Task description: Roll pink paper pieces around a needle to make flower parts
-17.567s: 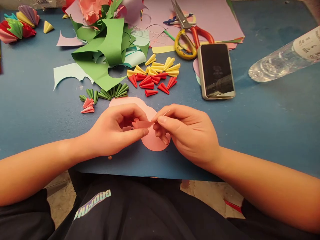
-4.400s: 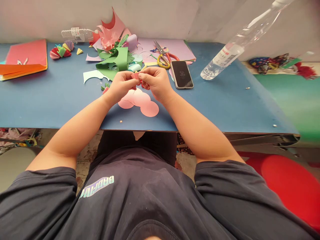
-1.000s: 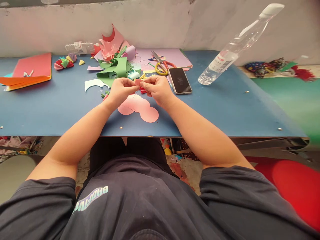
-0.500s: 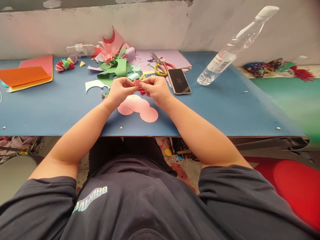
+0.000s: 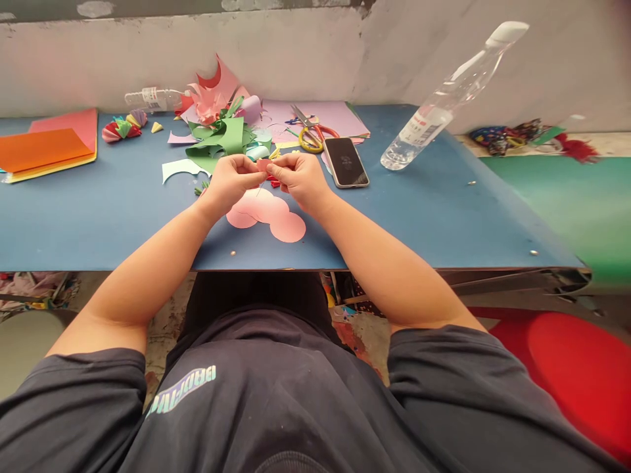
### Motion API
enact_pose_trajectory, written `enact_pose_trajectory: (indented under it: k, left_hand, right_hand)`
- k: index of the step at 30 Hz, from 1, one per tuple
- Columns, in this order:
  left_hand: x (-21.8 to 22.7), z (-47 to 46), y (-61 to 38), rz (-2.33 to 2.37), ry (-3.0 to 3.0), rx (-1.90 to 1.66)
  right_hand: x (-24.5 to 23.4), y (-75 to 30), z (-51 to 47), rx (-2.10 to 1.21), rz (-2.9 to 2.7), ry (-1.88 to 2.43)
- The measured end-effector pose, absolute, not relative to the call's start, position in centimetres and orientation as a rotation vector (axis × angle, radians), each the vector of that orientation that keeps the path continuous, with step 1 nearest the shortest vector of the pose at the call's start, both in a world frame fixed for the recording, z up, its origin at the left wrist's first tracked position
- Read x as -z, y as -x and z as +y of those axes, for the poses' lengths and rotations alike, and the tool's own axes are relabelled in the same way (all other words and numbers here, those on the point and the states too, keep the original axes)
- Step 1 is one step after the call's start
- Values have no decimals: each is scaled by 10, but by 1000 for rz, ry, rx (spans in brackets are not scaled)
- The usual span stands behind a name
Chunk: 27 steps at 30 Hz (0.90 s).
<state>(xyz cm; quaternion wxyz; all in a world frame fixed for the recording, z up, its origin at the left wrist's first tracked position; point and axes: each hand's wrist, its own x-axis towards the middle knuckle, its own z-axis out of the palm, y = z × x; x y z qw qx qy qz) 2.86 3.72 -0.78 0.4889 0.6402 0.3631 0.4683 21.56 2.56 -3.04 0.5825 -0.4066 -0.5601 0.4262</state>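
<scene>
My left hand (image 5: 231,180) and my right hand (image 5: 302,177) meet over the blue table. Between their fingertips is a small folded piece of reddish-pink paper (image 5: 263,164), pinched from both sides; my fingers cover part of it. Overlapping pink paper circles (image 5: 288,227) lie flat on the tabletop just below. Behind the fingers, small red pieces (image 5: 275,183) are partly hidden by my right hand. Beside my left wrist are a few small green pieces (image 5: 201,190).
Green paper scraps (image 5: 229,138) are heaped behind my hands. Scissors (image 5: 311,135) and a phone (image 5: 346,161) lie at right, near an upright water bottle (image 5: 419,131). Leftward are folded coloured sheets (image 5: 49,148), small paper cones (image 5: 121,128) and a lying bottle (image 5: 152,98).
The whole view has shifted slightly, so things appear a little farther left. Both hands keep their pinch on the paper piece, with hardly any change in pose.
</scene>
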Motion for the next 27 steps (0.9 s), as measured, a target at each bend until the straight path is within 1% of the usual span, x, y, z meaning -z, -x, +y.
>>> enact_pose_trajectory:
  k: [14,27]
  left_hand:
    - [10,38,-29,845,-1555,-1148]
    - [10,37,-34,901,-1512,-1151]
  right_hand:
    - [29,-211,24,-964,-1326,964]
    - [21,-209,16,-1036,-1295,936]
